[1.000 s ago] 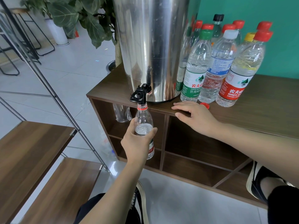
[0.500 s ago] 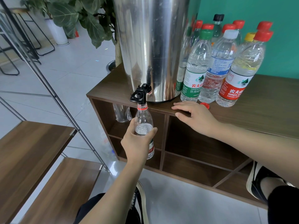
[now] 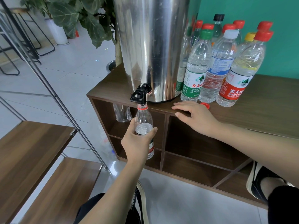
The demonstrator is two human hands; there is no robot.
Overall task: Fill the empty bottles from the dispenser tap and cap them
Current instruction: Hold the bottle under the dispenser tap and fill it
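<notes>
My left hand [image 3: 137, 141] grips a small clear bottle [image 3: 144, 120] with a red neck ring, held upright with its mouth right under the black tap [image 3: 140, 94] of the steel dispenser [image 3: 152, 46]. Water fills the bottle up to about its shoulder. My right hand [image 3: 194, 117] rests on the front edge of the wooden cabinet top [image 3: 267, 110], fingers relaxed and holding nothing. A loose red cap [image 3: 204, 104] lies on the top just behind that hand.
Several capped bottles [image 3: 210, 65] stand in a cluster right of the dispenser against the green wall. Another clear bottle [image 3: 122, 113] stands in the upper left cubby. Wooden steps [image 3: 29, 147] and a slanted metal rail [image 3: 53, 88] are at left; a potted plant [image 3: 90, 18] stands behind.
</notes>
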